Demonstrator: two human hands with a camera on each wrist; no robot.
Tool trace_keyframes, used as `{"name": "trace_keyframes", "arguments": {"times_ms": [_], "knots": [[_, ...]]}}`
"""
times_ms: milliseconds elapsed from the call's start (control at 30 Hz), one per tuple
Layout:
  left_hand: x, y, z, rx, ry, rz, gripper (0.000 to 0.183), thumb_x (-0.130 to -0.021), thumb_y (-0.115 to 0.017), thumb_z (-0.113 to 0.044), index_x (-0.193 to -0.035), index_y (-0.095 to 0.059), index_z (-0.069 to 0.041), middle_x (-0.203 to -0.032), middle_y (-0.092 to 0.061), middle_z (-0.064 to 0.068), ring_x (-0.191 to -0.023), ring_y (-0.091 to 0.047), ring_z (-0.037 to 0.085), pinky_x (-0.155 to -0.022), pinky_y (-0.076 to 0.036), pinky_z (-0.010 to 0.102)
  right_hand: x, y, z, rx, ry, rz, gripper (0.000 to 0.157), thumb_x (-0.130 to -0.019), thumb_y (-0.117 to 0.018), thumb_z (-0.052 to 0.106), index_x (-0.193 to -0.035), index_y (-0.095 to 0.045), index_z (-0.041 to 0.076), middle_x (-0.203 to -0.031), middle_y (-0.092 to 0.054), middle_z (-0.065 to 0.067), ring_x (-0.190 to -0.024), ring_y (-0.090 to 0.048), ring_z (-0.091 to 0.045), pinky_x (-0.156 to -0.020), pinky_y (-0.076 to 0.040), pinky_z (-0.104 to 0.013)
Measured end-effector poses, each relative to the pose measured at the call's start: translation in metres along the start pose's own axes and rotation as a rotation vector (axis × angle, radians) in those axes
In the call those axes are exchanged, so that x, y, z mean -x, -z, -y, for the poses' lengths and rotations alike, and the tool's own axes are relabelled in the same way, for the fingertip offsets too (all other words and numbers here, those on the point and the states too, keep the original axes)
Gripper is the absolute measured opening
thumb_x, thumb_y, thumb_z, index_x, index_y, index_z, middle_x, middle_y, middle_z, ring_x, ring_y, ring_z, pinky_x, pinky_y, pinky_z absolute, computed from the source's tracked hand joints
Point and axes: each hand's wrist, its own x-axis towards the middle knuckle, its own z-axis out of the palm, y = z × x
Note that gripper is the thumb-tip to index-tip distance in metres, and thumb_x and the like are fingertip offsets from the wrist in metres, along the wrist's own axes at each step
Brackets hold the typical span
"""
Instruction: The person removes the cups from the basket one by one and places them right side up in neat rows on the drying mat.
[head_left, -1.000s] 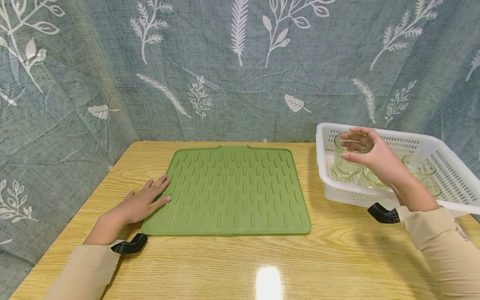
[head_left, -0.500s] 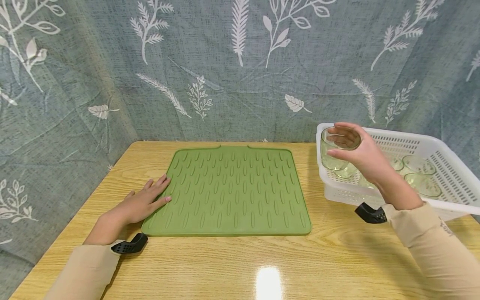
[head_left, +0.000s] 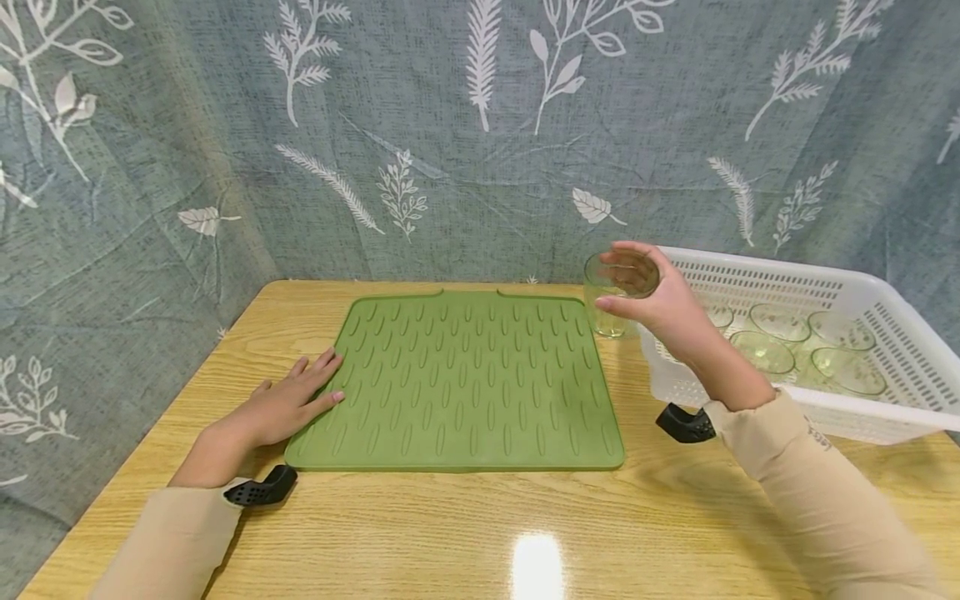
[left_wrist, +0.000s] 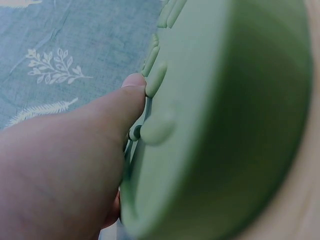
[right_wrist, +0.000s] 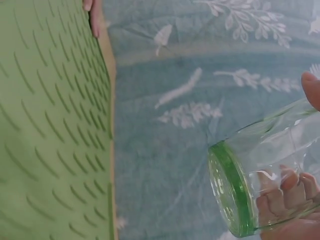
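My right hand (head_left: 667,308) grips a clear drinking glass (head_left: 609,312) near its rim, thumb on the near side and fingers round the far side. In the head view the glass overlaps the gap between the mat's right back corner and the basket. The right wrist view shows its thick, greenish base (right_wrist: 232,190) pointing toward the mat. My left hand (head_left: 281,408) lies flat with spread fingers on the left edge of the green ridged mat (head_left: 465,383). In the left wrist view the thumb (left_wrist: 132,95) rests along the mat's edge.
A white slotted plastic basket (head_left: 810,408) stands on the right of the wooden table (head_left: 420,533). Inside it are several more glasses (head_left: 847,371). A blue-grey curtain (head_left: 450,208) with white leaf prints hangs behind the table and on its left.
My right hand has lifted the glass from the basket and carried it left, past the basket's left wall toward the mat. The left hand has stayed in place.
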Motion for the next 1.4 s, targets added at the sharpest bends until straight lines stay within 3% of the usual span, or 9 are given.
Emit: {"name": "trace_keyframes", "arguments": {"times_ms": [267, 733, 933, 1133, 1400], "knots": [[0.0, -0.001, 0.0, -0.001, 0.002, -0.001, 0.072, -0.097, -0.036, -0.053, -0.151, -0.012, -0.011, -0.154, -0.004, 0.014, -0.136, -0.002, 0.046, -0.09, -0.002, 0.076, -0.01, -0.03, -0.007, -0.109, 0.072, 0.027, 0.068, -0.079, -0.075, 0.006, -0.136, -0.038, 0.01, -0.133, -0.047, -0.009, -0.12, -0.045, -0.022, -0.103, -0.032, -0.034], [-0.002, -0.002, 0.003, -0.005, 0.002, -0.002, 0.073, -0.096, -0.034, -0.055, -0.151, -0.011, -0.012, -0.155, -0.003, 0.012, -0.136, -0.001, 0.045, -0.09, -0.002, 0.076, -0.028, -0.081, -0.021, -0.204, 0.092, 0.097, 0.069, -0.078, -0.074, 0.002, -0.136, -0.037, 0.006, -0.134, -0.045, -0.013, -0.12, -0.045, -0.022, -0.105, -0.03, -0.035], [-0.001, -0.002, 0.002, -0.003, 0.001, 0.003, 0.073, -0.096, -0.035, -0.054, -0.151, -0.011, -0.011, -0.155, -0.003, 0.013, -0.136, -0.001, 0.045, -0.089, -0.002, 0.076, -0.037, -0.1, -0.032, -0.26, 0.055, 0.129, 0.069, -0.079, -0.074, 0.002, -0.137, -0.037, 0.01, -0.135, -0.045, -0.008, -0.122, -0.044, -0.022, -0.105, -0.029, -0.032], [-0.001, 0.0, 0.002, -0.007, 0.002, 0.002, 0.074, -0.096, -0.035, -0.054, -0.151, -0.012, -0.011, -0.155, -0.003, 0.012, -0.136, -0.002, 0.045, -0.089, -0.002, 0.077, -0.044, -0.117, -0.041, -0.271, 0.006, 0.117, 0.067, -0.081, -0.071, 0.0, -0.137, -0.037, 0.012, -0.138, -0.043, -0.009, -0.124, -0.043, -0.025, -0.103, -0.032, -0.038], [-0.002, -0.001, 0.004, -0.01, -0.001, -0.001, 0.073, -0.096, -0.035, -0.054, -0.151, -0.011, -0.012, -0.155, -0.003, 0.012, -0.136, -0.001, 0.045, -0.089, -0.002, 0.077, -0.054, -0.134, -0.056, -0.317, -0.076, 0.12, 0.07, -0.08, -0.073, 0.004, -0.138, -0.036, 0.016, -0.138, -0.042, -0.002, -0.127, -0.04, -0.025, -0.094, -0.043, -0.04]]}}
